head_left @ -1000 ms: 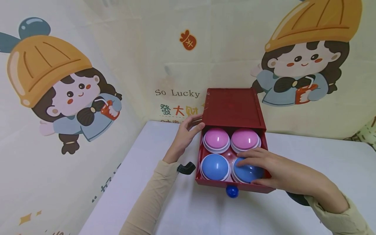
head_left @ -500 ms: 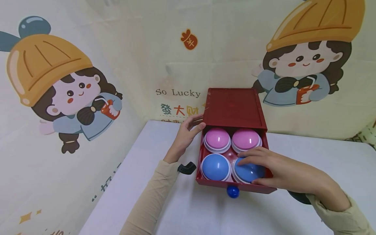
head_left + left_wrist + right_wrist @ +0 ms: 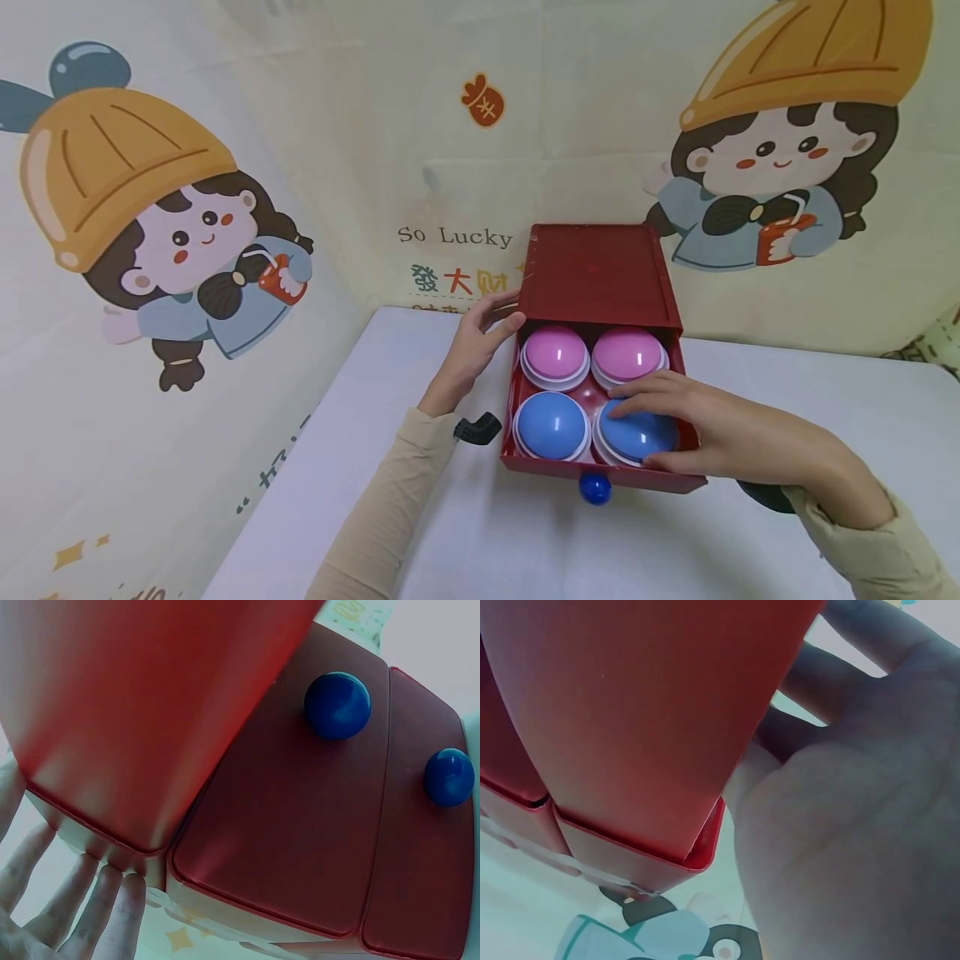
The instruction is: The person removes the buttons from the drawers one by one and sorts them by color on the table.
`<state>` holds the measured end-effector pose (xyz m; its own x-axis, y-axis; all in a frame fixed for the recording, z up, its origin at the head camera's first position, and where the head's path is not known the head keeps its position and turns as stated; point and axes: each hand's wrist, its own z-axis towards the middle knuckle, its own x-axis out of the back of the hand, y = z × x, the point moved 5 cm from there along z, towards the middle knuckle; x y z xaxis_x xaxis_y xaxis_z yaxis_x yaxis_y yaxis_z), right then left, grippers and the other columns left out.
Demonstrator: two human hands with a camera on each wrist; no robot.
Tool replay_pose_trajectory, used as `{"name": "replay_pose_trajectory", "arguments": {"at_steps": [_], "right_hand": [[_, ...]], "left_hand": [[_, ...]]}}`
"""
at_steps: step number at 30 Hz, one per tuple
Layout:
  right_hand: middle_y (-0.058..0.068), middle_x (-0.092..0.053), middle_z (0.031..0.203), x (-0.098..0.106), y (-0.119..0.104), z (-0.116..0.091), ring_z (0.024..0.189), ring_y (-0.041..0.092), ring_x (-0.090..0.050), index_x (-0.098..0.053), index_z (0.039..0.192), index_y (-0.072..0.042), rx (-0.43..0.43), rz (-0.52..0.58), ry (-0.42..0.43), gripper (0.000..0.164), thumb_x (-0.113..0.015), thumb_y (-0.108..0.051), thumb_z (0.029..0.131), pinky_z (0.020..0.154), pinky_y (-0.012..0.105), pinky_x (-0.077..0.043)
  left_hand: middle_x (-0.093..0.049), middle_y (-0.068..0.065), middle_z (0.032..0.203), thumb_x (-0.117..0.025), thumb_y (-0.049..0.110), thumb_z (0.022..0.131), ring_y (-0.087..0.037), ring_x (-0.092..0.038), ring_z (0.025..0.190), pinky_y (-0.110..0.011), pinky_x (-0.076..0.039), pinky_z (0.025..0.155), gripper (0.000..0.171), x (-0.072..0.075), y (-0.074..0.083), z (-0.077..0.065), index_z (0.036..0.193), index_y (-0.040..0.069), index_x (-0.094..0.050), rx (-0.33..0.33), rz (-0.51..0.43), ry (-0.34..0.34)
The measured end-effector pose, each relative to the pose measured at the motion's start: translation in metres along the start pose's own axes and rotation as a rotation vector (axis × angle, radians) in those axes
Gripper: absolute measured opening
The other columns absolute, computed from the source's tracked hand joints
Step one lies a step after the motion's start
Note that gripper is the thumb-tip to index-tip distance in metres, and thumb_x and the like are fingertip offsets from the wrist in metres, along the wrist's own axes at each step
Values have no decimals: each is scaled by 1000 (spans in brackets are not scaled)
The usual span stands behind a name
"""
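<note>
A red drawer cabinet (image 3: 600,275) stands on the table with its top drawer (image 3: 517,462) pulled out toward me. Inside sit round dome buttons on white bases: two pink dome buttons (image 3: 555,353) at the back and two blue at the front. My right hand (image 3: 738,433) reaches over the front right blue dome button (image 3: 637,432), fingers on its far side and thumb at its near edge. My left hand (image 3: 472,350) steadies the cabinet's left side, its fingers straight in the left wrist view. The right fingertips are hidden in the right wrist view.
A blue knob (image 3: 595,489) sticks out from the drawer front. Lower red drawers with a blue knob (image 3: 337,705) show in the left wrist view. The white table (image 3: 420,375) meets a printed cloth backdrop (image 3: 420,125) behind the cabinet.
My right hand has risen very slightly, and the front right blue dome button seems a touch higher. The left hand, cabinet and other dome buttons stay put.
</note>
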<state>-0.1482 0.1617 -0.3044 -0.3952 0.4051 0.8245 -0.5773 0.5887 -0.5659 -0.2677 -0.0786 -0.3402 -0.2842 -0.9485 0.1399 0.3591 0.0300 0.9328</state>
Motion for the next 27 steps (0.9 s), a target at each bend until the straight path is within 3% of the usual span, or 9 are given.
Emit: {"name": "replay_pose_trajectory", "arguments": {"at_steps": [9, 27], "right_hand": [[-2, -45, 127, 8, -5, -3, 118, 26, -40, -54, 122, -35, 21, 35, 49, 50, -73, -38, 76, 71, 28, -54], [-5, -45, 129, 20, -15, -9, 119, 27, -38, -56, 120, -37, 40, 10, 187, 58, -81, -33, 68, 65, 33, -55]], "left_hand": [[-51, -3, 129, -58, 15, 91, -24, -44, 121, -41, -38, 99, 45, -1, 4, -2, 134, 11, -47, 14, 9, 4], [-50, -4, 130, -58, 16, 91, -25, -44, 121, -42, -36, 100, 45, 0, 5, -2, 134, 10, -47, 0, 4, 4]]}}
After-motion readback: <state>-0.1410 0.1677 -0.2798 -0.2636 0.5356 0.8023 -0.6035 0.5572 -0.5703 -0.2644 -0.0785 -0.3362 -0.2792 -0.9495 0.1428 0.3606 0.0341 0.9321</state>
